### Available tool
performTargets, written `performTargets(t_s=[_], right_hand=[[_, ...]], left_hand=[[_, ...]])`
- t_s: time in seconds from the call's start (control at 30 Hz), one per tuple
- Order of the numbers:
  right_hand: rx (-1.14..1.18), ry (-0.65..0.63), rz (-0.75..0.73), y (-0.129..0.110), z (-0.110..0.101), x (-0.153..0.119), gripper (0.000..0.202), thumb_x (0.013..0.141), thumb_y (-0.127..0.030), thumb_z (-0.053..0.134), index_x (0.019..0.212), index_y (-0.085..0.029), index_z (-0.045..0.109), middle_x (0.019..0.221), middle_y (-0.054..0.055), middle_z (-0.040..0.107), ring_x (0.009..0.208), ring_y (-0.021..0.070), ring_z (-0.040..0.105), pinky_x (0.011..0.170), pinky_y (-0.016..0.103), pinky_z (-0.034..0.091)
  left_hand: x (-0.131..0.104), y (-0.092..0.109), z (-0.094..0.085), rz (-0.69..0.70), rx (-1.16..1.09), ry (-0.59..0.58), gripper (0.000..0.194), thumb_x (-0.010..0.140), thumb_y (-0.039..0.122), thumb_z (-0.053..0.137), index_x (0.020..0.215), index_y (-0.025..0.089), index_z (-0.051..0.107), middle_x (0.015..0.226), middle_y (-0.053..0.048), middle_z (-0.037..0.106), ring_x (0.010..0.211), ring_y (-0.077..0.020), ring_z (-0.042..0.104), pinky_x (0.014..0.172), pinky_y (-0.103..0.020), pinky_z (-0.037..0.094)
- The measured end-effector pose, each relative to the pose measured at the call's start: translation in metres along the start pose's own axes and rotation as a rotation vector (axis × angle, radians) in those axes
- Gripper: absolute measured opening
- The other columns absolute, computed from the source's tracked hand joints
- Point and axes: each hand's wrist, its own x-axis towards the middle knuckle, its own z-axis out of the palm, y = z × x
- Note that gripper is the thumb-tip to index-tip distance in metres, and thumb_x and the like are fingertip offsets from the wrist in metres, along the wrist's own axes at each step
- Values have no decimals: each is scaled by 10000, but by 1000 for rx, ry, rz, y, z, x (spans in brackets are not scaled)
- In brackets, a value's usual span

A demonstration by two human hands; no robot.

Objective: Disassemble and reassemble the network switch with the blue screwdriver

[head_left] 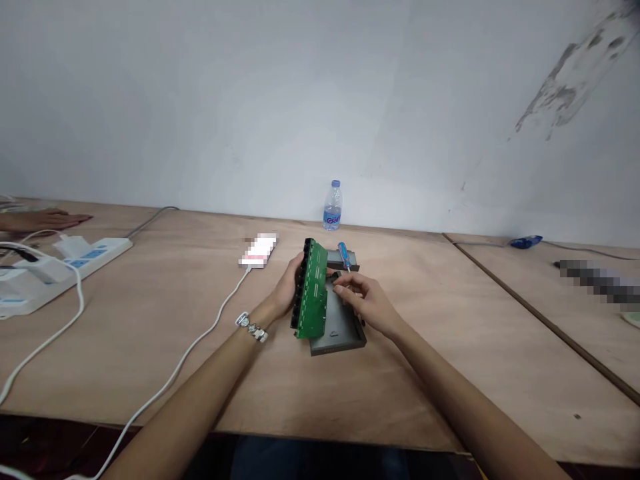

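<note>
Circuit board (315,293), green with a row of black ports along its left edge, stands tilted on its long side in the left hand (288,288), whose fingers are clamped around it. At four o'clock from it, partly behind it, a grey casing tray (345,328) lies on the wooden table (425,393). Over the tray, the right hand (369,300) has thumb and fingertips nearly together; whether they pinch anything I cannot tell. At one o'clock are a blue-handled screwdriver (343,254) and another grey piece (354,259). Farther out, a bottle (332,215) stands at twelve, a phone (259,251) lies at ten, and a power strip (109,249) sits at nine.
</note>
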Motion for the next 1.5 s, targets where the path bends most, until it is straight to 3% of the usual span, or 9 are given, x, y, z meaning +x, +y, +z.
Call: performTargets(t_s=[0.17,0.33,0.47,0.6,0.77,0.9,1.13,1.3,1.5], right_hand=[[-161,72,1,10,7,0,300,892,-472,639,984,-191,690,948,57,717,771,186,592,715,322,463],[237,-26,120,4,11,-1,381,853,-557,667,934,-185,653,846,36,691,710,175,607,652,293,472],[372,180,121,1,6,1,383,773,-538,762,787,-189,605,648,-24,593,555,120,503,539,242,391],[331,319,50,0,4,0,378,764,-507,783,735,-194,573,620,-27,576,543,113,487,522,235,382],[362,147,38,-10,11,-6,360,786,-500,768,948,-202,646,701,-15,606,571,132,551,514,248,428],[350,-21,10,-13,16,-8,430,834,-529,709,1108,-204,650,767,1,641,501,112,530,443,246,383],[117,134,39,13,17,1,357,821,-502,725,956,-176,669,752,15,648,575,125,528,541,264,429],[65,37,88,22,20,1,341,838,-501,710,939,-180,653,648,-8,627,559,147,582,526,258,442],[150,70,85,10,16,-1,328,853,-506,692,940,-204,598,638,-23,609,434,139,565,432,258,413]], left_hand=[[-5,0,9,85,-87,57,614,907,641,473,1087,119,741,1058,-109,779,943,-258,720,808,-324,569],[-1,-8,11,106,-157,154,551,906,606,514,1092,134,730,1004,-84,785,972,-263,719,896,-363,556],[12,-17,2,98,-91,196,530,902,573,556,1159,132,700,1035,-90,770,933,-237,716,850,-342,556],[12,-13,-4,17,35,160,582,881,599,604,1240,144,661,1078,-122,738,806,-201,707,715,-314,560],[3,-4,0,4,138,25,572,869,633,625,1189,165,702,1218,-134,707,937,-220,695,825,-327,543],[3,-5,0,1,84,11,604,877,678,574,1135,153,724,1137,-120,740,941,-226,693,832,-322,531],[-2,-3,8,3,-41,43,606,875,698,538,1000,143,749,869,-73,773,815,-219,709,799,-306,549],[-7,1,14,25,-76,66,613,855,706,557,1064,162,744,908,-69,781,909,-248,717,855,-328,562],[-10,4,7,35,2,-132,511,889,540,631,1227,162,690,1081,-108,760,1014,-293,708,877,-389,559]])
